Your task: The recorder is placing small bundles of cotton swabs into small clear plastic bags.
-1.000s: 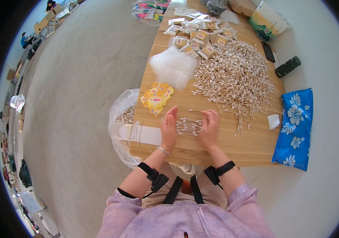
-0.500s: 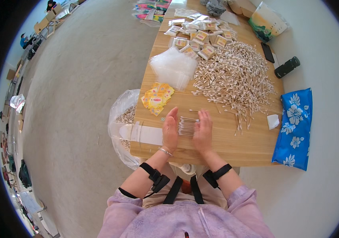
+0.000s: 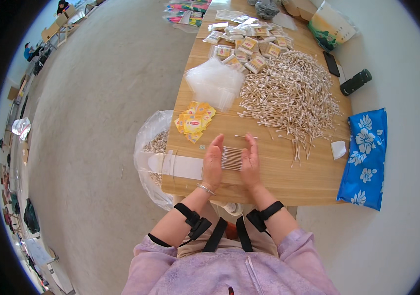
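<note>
Both hands stand edge-down on the wooden table (image 3: 313,182), palms facing each other, fingers straight and together. The left hand (image 3: 213,162) and right hand (image 3: 250,161) press a small row of swabs (image 3: 231,158) from either side; the row lies flat between the palms, sticks running left to right, squared into a neat block. Neither hand is curled shut: each is flat, bracing the swabs rather than grasping them. One loose swab (image 3: 246,136) lies just beyond the fingertips, apart from the block. The block sits near the table's near edge, with a strip of bare wood between it and that edge. To the left, yellow packets (image 3: 194,119) lie in a loose heap close to the left edge; a white strip (image 3: 183,166) runs from beside the left hand out over that edge to a clear bag (image 3: 150,142) hanging there, partly filled. Farther out, a large heap of swabs (image 3: 291,96) covers the centre right of the table, strays trailing toward the near edge. Left of the heap lies a stack of clear pouches (image 3: 215,84); beyond it, small filled packs (image 3: 242,46). Bare wood lies right of the right hand, up to a small white scrap (image 3: 338,149). A blue flowered cloth (image 3: 365,157) hangs past the right edge.
</note>
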